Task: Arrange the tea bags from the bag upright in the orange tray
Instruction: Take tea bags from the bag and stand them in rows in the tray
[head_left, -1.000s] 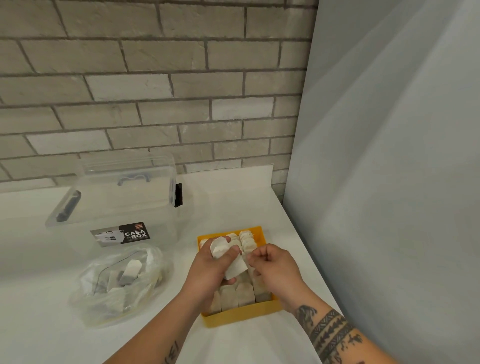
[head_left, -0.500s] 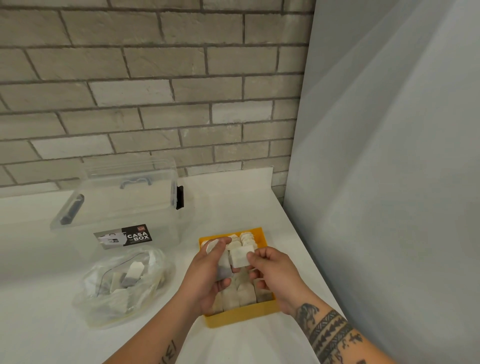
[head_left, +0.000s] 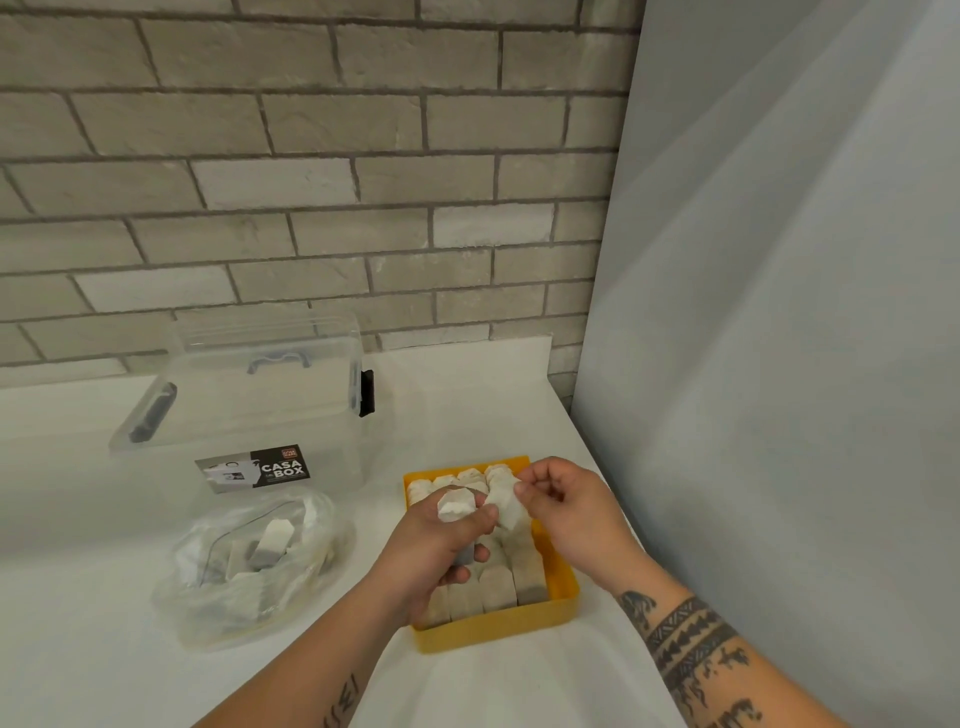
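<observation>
Step in hand: one tea bag (head_left: 506, 503) is passing from the left hand (head_left: 434, 545) to the right hand (head_left: 571, 512), both hovering over the orange tray (head_left: 488, 633). Right fingers (head_left: 527, 487) pinch the bag at its top edge. Left fingers are curled round the spare tea bags (head_left: 456, 503), with at least one more tucked low in the palm; the exact count is unclear.

The tray sits on the desk (head_left: 104, 519) near the right edge and is mostly full. Its rows (head_left: 498, 592) stand upright and packed tight. A bare orange strip shows along the right wall, probably the next slot.

To do it well:
- Let the left thumb release fully before pulling, so the spares don't drag out.
- Turn the bag vertical, keeping the pinch at the top.
- Lower it straight into the gap against a neighbour so it stays up.
- Don't brush the standing rows; they look easy to tip.

More tea bags lie in the bag (head_left: 249, 561), left of the tray and in front of the clear box (head_left: 260, 395).
</observation>
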